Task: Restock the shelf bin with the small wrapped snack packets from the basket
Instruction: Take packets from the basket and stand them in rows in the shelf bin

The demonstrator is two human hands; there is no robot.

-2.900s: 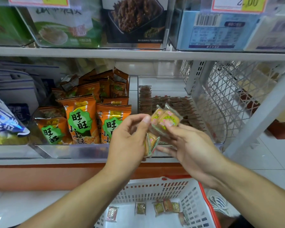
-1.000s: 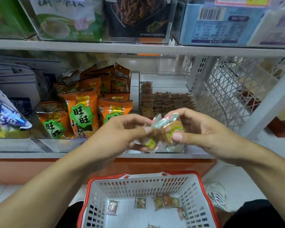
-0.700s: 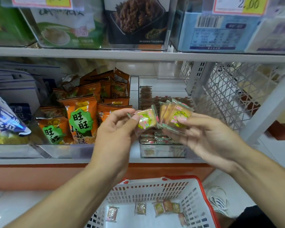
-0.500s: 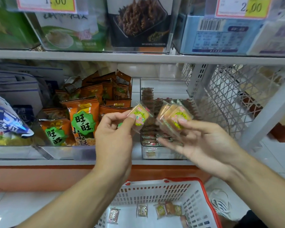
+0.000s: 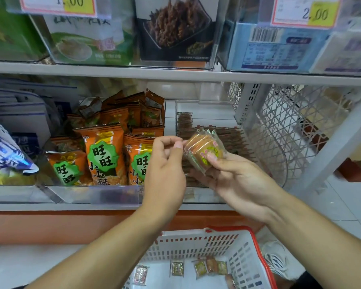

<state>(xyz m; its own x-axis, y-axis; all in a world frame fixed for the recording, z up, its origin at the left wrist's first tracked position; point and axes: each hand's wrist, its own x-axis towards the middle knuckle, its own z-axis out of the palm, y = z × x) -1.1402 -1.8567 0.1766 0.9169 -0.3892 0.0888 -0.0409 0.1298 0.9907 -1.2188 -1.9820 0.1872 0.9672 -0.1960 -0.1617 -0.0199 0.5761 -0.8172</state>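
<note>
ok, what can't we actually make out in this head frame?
- Count of packets in the stack: overlapping in the right hand.
- Front of the shelf bin: behind both hands.
- Basket contents: cut off by the bottom edge.
- Whether the left hand pinches a packet: too small to tell.

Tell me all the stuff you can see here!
packets: small stack, yellow-orange, in right hand before the bin
bin: one, clear, lower shelf, brown packets inside
basket: one, white with red rim, on floor
loose packets: a few, mixed colours, basket bottom
orange bags: several, left of bin
price tags: two, yellow and white, top shelf
left hand: fingertips at the stack's edge
right hand: grips the stack
</note>
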